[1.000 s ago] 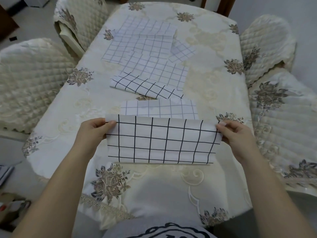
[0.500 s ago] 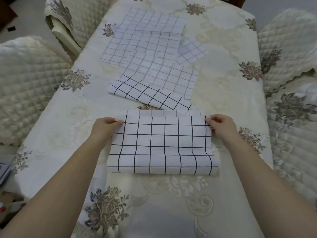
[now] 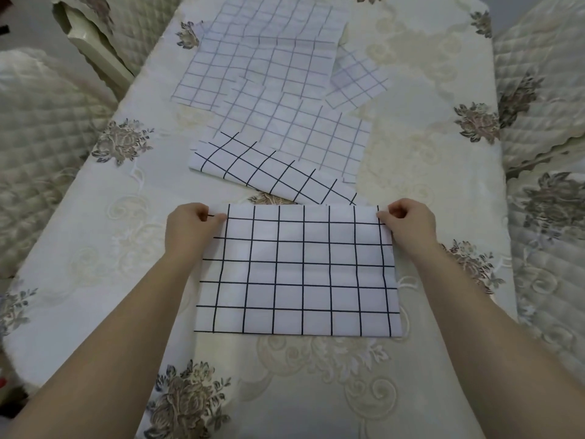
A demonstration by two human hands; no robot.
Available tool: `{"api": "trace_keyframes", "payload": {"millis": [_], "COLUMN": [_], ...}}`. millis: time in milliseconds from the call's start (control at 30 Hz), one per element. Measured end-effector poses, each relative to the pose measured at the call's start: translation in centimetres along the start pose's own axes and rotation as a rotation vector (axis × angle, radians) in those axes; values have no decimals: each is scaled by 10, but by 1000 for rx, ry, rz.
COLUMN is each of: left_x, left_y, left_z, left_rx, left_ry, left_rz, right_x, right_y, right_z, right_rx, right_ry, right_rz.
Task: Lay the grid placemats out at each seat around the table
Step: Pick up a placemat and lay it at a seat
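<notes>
At the near end of the desk, the mat is now lying flat, lowered from the air, so this seat is nearly served. The left hand and right hand are pinching its far corners, each grip clamped. The sheet is looking thin, creased and black-gridded, with paler mats lying heaped beyond.

Sides free, front blocked
We've bare tablecloth L & R; folded mat, then mat pile, straight ahead.

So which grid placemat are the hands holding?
The nearest placemat, spread flat; left hand and right hand pinch its far corners. The other placemats lie beyond, untouched.
</notes>
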State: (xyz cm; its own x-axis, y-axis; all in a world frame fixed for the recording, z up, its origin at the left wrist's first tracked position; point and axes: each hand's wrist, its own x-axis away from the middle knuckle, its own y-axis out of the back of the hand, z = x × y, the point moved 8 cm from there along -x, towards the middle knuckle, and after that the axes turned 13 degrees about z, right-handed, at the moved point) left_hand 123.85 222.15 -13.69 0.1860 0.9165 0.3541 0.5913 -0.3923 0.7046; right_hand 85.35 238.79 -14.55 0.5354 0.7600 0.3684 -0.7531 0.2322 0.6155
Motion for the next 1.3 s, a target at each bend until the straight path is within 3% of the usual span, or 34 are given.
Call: {"api": "trace_keyframes", "payload": {"millis": [167,267,400,567,733,1067,1233,1300], "left_x": [0,-10,-24,-39,-38,-31,-11,6], "left_y": [12,4,-20,-40,-47,-14,5,-1], "left_z": [3,-8,-51,-67,-71,-42,-2,12], "left_rx": [48,-32,-337,-571,-690,-416,247,394], "left_ry": [-8,-93,-324,-213,-217,-100,51,111], "left_rz": [-63,47,226,355,413,486,525,566], "right_x": [-3,-13,-26,-30,-28,-8,15,29], "right_y": [5,2,-17,-28,-31,-13,-3,-5], "right_z": [0,12,35,51,52,32,3,-8], "right_rx": [43,151,416,693,753,303,-268,-379], "right_ry": [25,88,97,12,44,72,-105,-171], "right_rz": [-7,73,295,477,492,511,417,399]}}
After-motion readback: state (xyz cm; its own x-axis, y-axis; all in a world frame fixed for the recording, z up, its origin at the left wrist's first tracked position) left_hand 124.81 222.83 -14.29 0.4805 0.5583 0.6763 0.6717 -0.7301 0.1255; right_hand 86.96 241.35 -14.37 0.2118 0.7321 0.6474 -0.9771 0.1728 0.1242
